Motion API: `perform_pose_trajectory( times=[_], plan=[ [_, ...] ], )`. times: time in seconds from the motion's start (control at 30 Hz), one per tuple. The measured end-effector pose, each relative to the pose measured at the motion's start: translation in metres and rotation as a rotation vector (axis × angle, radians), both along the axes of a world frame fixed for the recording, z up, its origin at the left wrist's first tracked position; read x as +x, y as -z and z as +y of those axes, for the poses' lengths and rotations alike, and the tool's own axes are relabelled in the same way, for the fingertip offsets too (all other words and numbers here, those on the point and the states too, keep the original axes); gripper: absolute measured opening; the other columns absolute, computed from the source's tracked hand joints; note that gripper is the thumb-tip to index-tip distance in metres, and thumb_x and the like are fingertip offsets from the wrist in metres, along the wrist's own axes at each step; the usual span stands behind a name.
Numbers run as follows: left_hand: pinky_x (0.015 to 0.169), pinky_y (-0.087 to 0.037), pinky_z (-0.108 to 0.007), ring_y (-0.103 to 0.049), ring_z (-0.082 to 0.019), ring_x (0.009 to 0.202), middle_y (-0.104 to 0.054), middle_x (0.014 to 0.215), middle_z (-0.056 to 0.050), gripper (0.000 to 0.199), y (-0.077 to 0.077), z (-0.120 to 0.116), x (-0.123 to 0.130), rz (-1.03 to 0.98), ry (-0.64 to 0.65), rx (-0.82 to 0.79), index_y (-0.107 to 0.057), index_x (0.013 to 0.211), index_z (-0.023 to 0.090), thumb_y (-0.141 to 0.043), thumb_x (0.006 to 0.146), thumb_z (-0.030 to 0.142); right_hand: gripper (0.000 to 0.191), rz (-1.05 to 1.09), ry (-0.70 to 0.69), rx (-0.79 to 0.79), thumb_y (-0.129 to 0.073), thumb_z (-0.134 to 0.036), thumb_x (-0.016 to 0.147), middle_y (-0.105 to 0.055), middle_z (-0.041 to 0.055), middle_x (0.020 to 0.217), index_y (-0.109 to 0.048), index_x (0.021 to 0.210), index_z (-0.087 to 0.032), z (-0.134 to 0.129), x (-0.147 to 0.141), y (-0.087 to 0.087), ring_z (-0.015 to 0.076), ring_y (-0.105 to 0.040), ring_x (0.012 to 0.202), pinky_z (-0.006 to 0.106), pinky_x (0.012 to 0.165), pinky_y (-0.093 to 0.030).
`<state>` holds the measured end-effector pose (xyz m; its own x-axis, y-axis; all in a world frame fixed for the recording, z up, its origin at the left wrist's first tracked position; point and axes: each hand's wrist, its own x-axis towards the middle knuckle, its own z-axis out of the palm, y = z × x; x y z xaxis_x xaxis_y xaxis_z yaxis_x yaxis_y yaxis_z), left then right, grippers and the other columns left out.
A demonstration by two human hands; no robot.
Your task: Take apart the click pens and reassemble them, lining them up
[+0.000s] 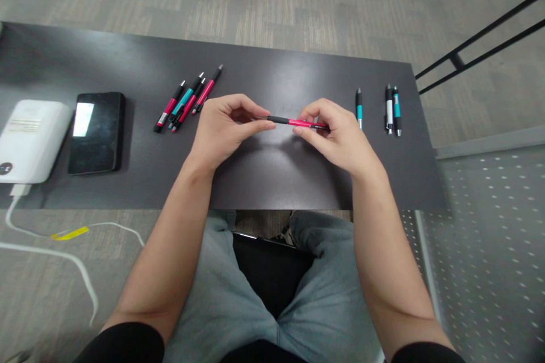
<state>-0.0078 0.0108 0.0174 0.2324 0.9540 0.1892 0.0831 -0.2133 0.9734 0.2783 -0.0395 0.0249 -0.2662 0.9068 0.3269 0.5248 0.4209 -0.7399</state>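
Observation:
A pink pen with a black grip [279, 120] lies level between my two hands above the dark table. My left hand [227, 127] pinches its tip end between thumb and forefinger. The pink barrel's other end sits in the closed fingers of my right hand [334, 130], which partly cover it. Left of my left hand lie several pink and teal pens [182, 103], slanted side by side. Just beyond my right hand is a teal pen [359, 108], its lower part hidden by the hand. Further right, a white pen [389, 109] and another teal pen [397, 110] lie parallel.
On the left of the dark table [281, 181] are a black, shiny-topped device [97, 133] and a white power bank [32, 139]. A white cable [25, 231] with a yellow tag [70, 233] hangs from it past the front edge. Black metal bars [481, 45] stand off the right end.

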Motion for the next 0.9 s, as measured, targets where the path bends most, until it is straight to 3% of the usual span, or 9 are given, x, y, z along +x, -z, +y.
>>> perform_pose_trajectory(
  times=[0.13, 0.3, 0.43, 0.6, 0.7, 0.77, 0.9],
  plan=[
    [0.083, -0.073, -0.041, -0.084, -0.026, 0.087, -0.092, 0.093, -0.008, 0.054, 0.001, 0.001, 0.000, -0.016, 0.003, 0.012, -0.094, 0.085, 0.024, -0.128, 0.068, 0.063, 0.062, -0.009, -0.017, -0.009, -0.067, -0.084, 0.127, -0.079, 0.0077, 0.102, -0.090, 0.106, -0.031, 0.001, 0.000, 0.000, 0.0289, -0.073, 0.095, 0.047, 0.098, -0.062],
    [0.086, -0.076, -0.043, -0.085, -0.028, 0.089, -0.092, 0.094, -0.008, 0.058, 0.002, 0.002, 0.000, -0.009, -0.004, 0.010, -0.091, 0.085, 0.024, -0.128, 0.068, 0.067, 0.051, 0.004, -0.019, 0.030, -0.083, -0.078, 0.121, -0.085, 0.0080, 0.110, -0.091, 0.117, -0.028, 0.001, 0.000, 0.000, 0.0270, -0.073, 0.096, 0.043, 0.093, -0.060],
    [0.087, -0.076, -0.043, -0.086, -0.028, 0.089, -0.092, 0.094, -0.008, 0.055, 0.002, 0.001, -0.001, -0.027, 0.009, 0.019, -0.092, 0.085, 0.024, -0.127, 0.070, 0.064, 0.063, -0.036, -0.039, -0.014, -0.064, -0.078, 0.131, -0.081, 0.0081, 0.100, -0.088, 0.103, -0.027, 0.002, -0.001, -0.001, 0.0267, -0.073, 0.093, 0.045, 0.093, -0.057],
    [0.087, -0.075, -0.041, -0.086, -0.027, 0.090, -0.091, 0.097, -0.008, 0.054, 0.004, 0.002, -0.001, -0.024, 0.026, 0.021, -0.091, 0.089, 0.023, -0.126, 0.074, 0.061, 0.057, -0.020, -0.007, -0.019, -0.078, -0.088, 0.119, -0.087, 0.0117, 0.113, -0.088, 0.115, -0.032, 0.000, -0.003, -0.003, 0.0323, -0.073, 0.098, 0.055, 0.098, -0.065],
    [0.086, -0.074, -0.037, -0.087, -0.025, 0.089, -0.091, 0.103, -0.006, 0.067, 0.008, 0.004, 0.000, -0.045, 0.025, 0.011, -0.093, 0.110, 0.025, -0.125, 0.075, 0.073, 0.049, -0.037, 0.032, -0.014, -0.076, -0.084, 0.121, -0.086, 0.0143, 0.113, -0.087, 0.111, -0.037, -0.001, -0.002, -0.006, 0.0367, -0.071, 0.100, 0.062, 0.099, -0.066],
    [0.079, -0.071, -0.034, -0.086, -0.022, 0.081, -0.090, 0.100, -0.005, 0.074, 0.011, 0.005, 0.000, -0.042, 0.013, -0.006, -0.093, 0.120, 0.027, -0.113, 0.087, 0.090, 0.049, -0.027, 0.070, 0.019, -0.077, -0.084, 0.119, -0.084, 0.0139, 0.111, -0.087, 0.111, -0.037, -0.001, -0.002, -0.006, 0.0368, -0.069, 0.099, 0.062, 0.092, -0.065],
    [0.068, -0.062, -0.034, -0.081, -0.020, 0.067, -0.087, 0.085, -0.005, 0.076, 0.013, 0.005, 0.000, 0.061, 0.027, 0.019, -0.091, 0.100, 0.026, -0.092, 0.103, 0.102, 0.048, -0.003, 0.097, 0.042, -0.082, -0.083, 0.118, -0.083, 0.0133, 0.110, -0.087, 0.110, -0.035, -0.001, -0.001, -0.006, 0.0351, -0.066, 0.096, 0.060, 0.085, -0.062]
  ],
)
